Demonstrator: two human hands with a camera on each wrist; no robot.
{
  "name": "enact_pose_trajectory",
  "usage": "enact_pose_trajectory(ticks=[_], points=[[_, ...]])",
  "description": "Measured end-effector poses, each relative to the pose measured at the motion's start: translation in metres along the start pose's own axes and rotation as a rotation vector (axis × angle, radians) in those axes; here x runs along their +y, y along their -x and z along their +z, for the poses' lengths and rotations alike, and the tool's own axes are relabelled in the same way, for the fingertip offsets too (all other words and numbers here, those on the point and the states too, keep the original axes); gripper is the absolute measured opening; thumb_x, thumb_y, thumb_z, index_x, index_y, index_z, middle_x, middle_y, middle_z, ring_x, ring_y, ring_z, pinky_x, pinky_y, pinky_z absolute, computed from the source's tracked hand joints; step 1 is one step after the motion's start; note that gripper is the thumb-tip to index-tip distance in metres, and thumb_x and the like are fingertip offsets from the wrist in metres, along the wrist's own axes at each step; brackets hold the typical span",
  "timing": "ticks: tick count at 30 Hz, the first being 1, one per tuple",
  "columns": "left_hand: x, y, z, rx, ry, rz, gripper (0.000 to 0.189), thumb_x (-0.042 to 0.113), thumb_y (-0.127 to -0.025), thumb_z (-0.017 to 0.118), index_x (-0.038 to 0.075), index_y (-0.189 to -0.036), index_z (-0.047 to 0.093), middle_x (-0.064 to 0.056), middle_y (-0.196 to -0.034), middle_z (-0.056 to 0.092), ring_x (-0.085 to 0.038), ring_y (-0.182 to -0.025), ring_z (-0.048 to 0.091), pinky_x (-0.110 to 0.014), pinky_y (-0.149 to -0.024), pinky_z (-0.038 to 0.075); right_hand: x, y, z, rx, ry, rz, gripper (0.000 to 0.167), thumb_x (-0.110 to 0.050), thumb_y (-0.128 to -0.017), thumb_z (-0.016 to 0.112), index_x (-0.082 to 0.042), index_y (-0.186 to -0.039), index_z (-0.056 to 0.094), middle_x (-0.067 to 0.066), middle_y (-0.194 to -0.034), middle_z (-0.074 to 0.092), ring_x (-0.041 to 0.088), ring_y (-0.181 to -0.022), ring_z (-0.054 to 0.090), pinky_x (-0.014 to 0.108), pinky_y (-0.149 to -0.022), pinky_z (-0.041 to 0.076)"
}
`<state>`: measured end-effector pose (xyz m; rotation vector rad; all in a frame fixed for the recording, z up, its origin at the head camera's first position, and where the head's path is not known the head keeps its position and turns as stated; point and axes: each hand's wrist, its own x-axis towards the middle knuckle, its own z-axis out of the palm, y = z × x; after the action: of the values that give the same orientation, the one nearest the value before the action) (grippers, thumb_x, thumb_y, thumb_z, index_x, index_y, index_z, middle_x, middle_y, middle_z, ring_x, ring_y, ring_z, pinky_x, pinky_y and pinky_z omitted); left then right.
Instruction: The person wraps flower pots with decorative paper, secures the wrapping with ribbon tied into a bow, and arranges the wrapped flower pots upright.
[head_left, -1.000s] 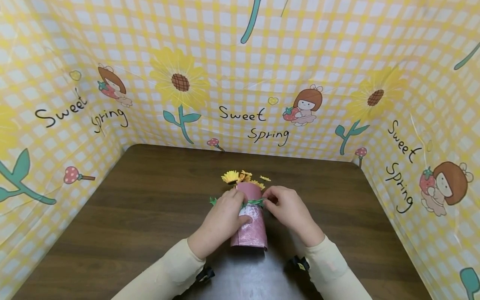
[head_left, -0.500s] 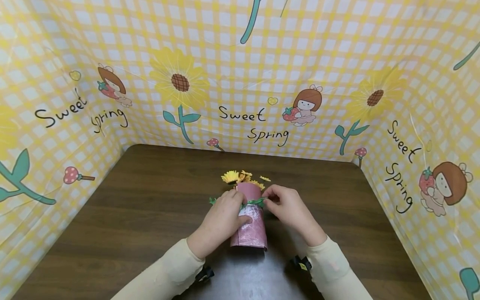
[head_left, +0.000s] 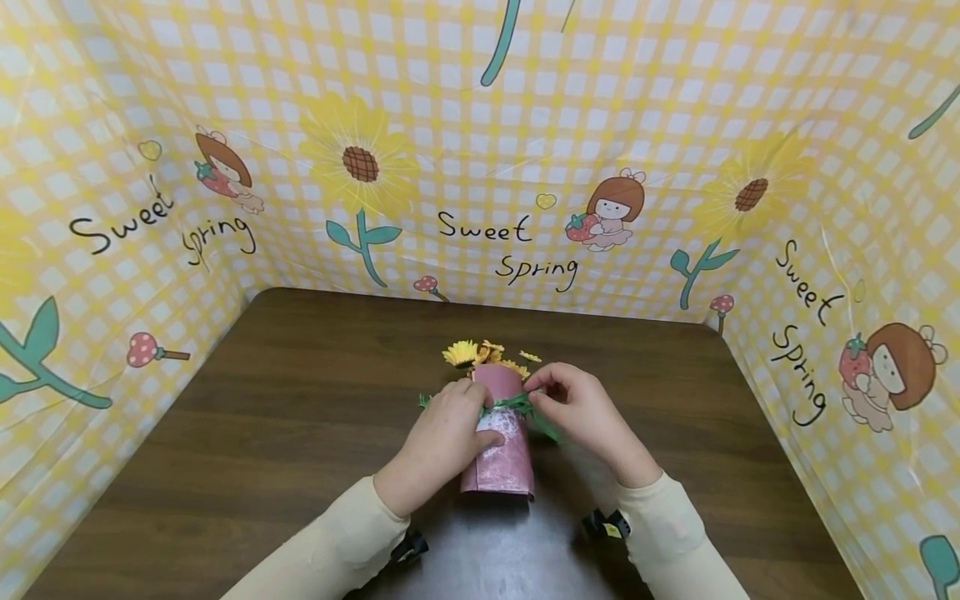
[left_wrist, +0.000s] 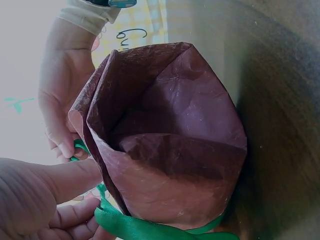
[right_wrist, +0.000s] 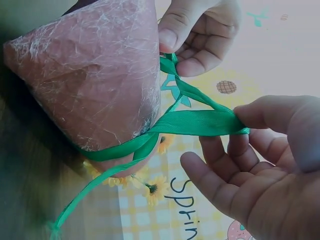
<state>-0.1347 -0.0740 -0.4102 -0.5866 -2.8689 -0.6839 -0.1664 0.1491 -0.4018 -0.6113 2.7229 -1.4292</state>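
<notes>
In the head view, has a pink-wrapped bouquet [head_left: 502, 461] lying on the dark wooden table [head_left: 337, 450], with yellow flowers [head_left: 460, 353] at the far end and a green ribbon [head_left: 513, 403] around it. Grasps the ribbon with the left hand [head_left: 438, 433], against the wrapping, and pinches it with the right hand [head_left: 588, 412] opposite. In the left wrist view, shows the wrapping's open, creased end beside the left thumb [left_wrist: 70, 182]. In the right wrist view, draws a ribbon loop [right_wrist: 200, 122] outward between right thumb and fingers.
</notes>
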Motion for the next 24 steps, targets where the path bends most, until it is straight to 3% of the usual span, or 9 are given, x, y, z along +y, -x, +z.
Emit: enact_pose_trajectory(ticks=[14,19,24], points=[[0.0006,-0.001,0.0004,-0.02,0.01,-0.032,0.042,0.032,-0.077,0.091,0.01,-0.097,0.062,-0.001,-0.092,0.06,-0.018,-0.086,0.055,-0.035,-0.076,0.051,-0.0013,-0.0001,-0.0017,0.004,-0.057,0.0,0.011,-0.009,-0.095,0.072,-0.017,-0.102,0.072,0.0,-0.097,0.067,0.022,-0.084,0.058,0.03,-0.071,0.051],[0.0007,-0.0011,0.0004,-0.031,0.013,-0.039,0.041,0.032,-0.078,0.091,0.01,-0.097,0.062,0.0,-0.091,0.059,-0.016,-0.084,0.055,-0.033,-0.073,0.05,-0.0008,-0.001,-0.0004,-0.003,-0.144,0.021,0.01,-0.008,-0.095,0.072,-0.013,-0.103,0.072,0.004,-0.098,0.069,0.022,-0.083,0.061,0.028,-0.069,0.052],[0.0002,-0.0023,0.0004,-0.062,0.028,-0.05,0.036,0.031,-0.081,0.089,0.01,-0.094,0.062,0.001,-0.086,0.057,-0.015,-0.079,0.053,-0.031,-0.069,0.049,-0.0004,-0.0015,-0.0002,-0.044,-0.272,0.026,0.011,-0.004,-0.096,0.069,-0.003,-0.107,0.07,0.015,-0.099,0.069,0.035,-0.087,0.066,0.028,-0.073,0.057]])
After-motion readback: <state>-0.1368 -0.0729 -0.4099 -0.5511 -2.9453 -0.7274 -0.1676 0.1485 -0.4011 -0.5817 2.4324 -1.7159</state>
